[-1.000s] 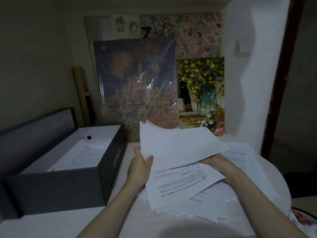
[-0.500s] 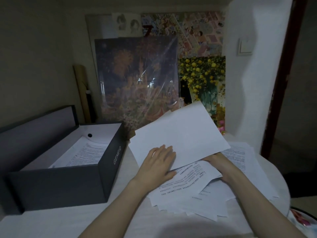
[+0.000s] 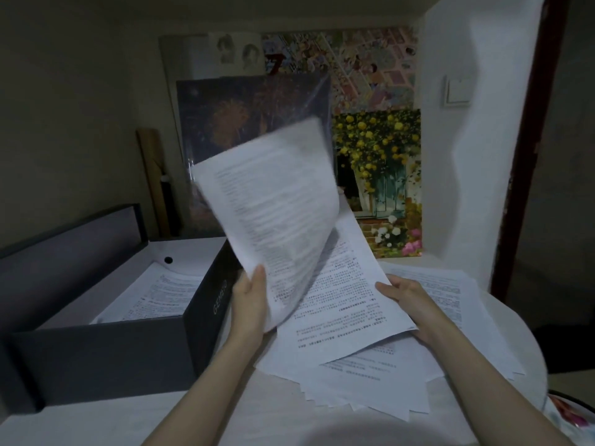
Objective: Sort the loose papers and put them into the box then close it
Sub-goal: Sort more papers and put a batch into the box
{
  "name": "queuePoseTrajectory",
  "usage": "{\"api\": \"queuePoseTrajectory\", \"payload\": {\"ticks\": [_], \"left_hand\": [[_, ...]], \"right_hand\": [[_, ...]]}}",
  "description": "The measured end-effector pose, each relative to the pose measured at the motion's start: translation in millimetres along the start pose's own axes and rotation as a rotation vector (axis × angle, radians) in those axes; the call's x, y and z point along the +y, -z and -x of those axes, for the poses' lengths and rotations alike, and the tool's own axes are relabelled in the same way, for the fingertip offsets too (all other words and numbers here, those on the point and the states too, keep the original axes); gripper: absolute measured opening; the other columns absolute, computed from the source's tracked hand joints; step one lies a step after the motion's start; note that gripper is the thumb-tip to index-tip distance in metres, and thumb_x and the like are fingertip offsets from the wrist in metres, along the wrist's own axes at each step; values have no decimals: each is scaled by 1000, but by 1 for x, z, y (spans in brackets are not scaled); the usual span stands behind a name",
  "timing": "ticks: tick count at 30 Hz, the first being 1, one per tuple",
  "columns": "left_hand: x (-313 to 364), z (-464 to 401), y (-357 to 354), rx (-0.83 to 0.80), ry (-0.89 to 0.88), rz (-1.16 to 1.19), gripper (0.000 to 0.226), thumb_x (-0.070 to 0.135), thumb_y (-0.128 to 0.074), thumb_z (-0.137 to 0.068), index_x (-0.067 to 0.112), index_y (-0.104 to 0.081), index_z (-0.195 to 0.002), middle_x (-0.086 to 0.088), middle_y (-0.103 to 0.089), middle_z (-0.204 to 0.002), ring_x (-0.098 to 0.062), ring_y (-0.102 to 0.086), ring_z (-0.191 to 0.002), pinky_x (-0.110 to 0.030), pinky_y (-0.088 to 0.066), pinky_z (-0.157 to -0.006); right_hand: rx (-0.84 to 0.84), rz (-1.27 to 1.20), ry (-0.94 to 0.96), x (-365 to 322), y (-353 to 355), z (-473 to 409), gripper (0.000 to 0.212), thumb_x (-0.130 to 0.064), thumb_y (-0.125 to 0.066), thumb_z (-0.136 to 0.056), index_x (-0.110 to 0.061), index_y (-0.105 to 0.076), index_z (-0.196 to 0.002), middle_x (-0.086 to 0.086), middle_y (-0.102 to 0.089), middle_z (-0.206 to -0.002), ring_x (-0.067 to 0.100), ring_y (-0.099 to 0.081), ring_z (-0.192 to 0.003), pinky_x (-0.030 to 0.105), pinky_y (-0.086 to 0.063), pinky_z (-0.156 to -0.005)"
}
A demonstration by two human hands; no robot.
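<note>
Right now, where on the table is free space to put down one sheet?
Bare table lies at the near edge, in front of the box and left of the paper pile. The right side is crowded with sheets. The box already has papers inside.

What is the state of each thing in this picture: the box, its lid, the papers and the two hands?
Box: open, some printed sheets already lie inside.
Lid: raised, standing behind the box.
Lifted sheet: in the air, curved, blurred, printed side showing.
Loose pile: spread unevenly on the table, not yet in the box.
Left hand: pinching the lifted sheet's lower edge.
Right hand: gripping the right edge of the pile's top sheet.
</note>
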State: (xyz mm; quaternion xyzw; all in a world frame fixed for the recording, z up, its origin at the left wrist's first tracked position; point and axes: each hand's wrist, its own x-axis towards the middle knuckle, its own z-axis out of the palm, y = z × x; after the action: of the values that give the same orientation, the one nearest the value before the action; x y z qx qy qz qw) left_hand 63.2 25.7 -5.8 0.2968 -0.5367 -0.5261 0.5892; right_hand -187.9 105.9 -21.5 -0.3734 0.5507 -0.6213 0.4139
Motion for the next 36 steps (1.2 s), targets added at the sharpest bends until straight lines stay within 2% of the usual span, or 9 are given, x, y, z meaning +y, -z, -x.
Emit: {"api": "queuePoseTrajectory", "payload": {"ticks": [3, 5, 10, 15, 19, 25, 29, 33, 36], "left_hand": [[6, -3, 3, 26, 185, 187, 25, 24, -45, -100, 18, -57, -121, 0, -69, -108, -18, -66, -99, -30, -55, -74], [4, -3, 4, 3, 227, 96, 25, 21, -45, -100, 16, -57, -122, -4, -69, -108, -22, -66, -98, -33, -55, -74], [-11, 0, 3, -47, 210, -183, 22, 12, -43, -100, 25, -59, -104, 3, -69, -102, -15, -66, -92, -24, -53, -68], [-25, -8, 9, -62, 186, -304, 25, 20, -46, -97, 22, -52, -121, -2, -66, -118, -18, -65, -102, -41, -55, -88], [-27, -9, 6, -147, 228, -173, 36, 13, -44, -98, 27, -44, -130, -1, -66, -120, -22, -66, -105, -42, -56, -85], [-3, 12, -1, -104, -122, -250, 30, 7, -34, -102, 17, -45, -128, 6, -66, -108, 4, -66, -85, -13, -53, -66], [0, 15, -2, -81, -292, -313, 33, 20, -37, -103, 18, -38, -135, 8, -64, -114, -7, -64, -101, -29, -56, -83], [3, 14, -3, -55, -382, -297, 46, 24, -39, -100, 36, -20, -140, 23, -50, -126, 14, -54, -108, -6, -45, -84], [8, 13, -2, -80, -433, -269, 52, 24, -36, -100, 49, -14, -140, 18, -44, -142, 7, -46, -125, -10, -39, -99]], "right_hand": [[44, -16, 26, 1, 0, -2, 19, -9, -56, -93, -14, -69, -106, 13, -75, -97, 34, -71, -87, 43, -57, -77], [73, -30, 42, 1, 1, -2, 18, -11, -57, -93, -18, -70, -103, 12, -76, -94, 33, -71, -85, 44, -56, -77], [103, -90, 52, 0, 1, -1, 17, -15, -58, -93, -22, -69, -105, 7, -75, -100, 34, -70, -92, 51, -55, -84], [61, -87, 54, -3, -3, 5, 25, -18, -56, -94, -18, -65, -117, 8, -74, -106, 33, -69, -98, 51, -52, -91], [-59, -80, 98, -7, -16, 14, 27, -24, -50, -97, -24, -63, -121, 6, -72, -112, 28, -68, -103, 45, -51, -92], [-74, -117, 108, -6, -28, 14, 38, -39, -52, -94, -25, -56, -129, -4, -66, -125, 18, -62, -114, 41, -43, -104], [-102, -49, 222, -6, -33, 21, 34, -17, -47, -98, -24, -54, -130, 2, -67, -124, 25, -64, -113, 50, -47, -99], [-107, -108, 264, -9, -35, 27, 36, -23, -53, -95, -27, -54, -130, 0, -66, -125, 24, -63, -115, 52, -46, -100], [-136, -142, 279, -13, -36, 30, 41, -25, -59, -90, -29, -54, -130, -5, -67, -124, 20, -63, -114, 47, -47, -99]]}}
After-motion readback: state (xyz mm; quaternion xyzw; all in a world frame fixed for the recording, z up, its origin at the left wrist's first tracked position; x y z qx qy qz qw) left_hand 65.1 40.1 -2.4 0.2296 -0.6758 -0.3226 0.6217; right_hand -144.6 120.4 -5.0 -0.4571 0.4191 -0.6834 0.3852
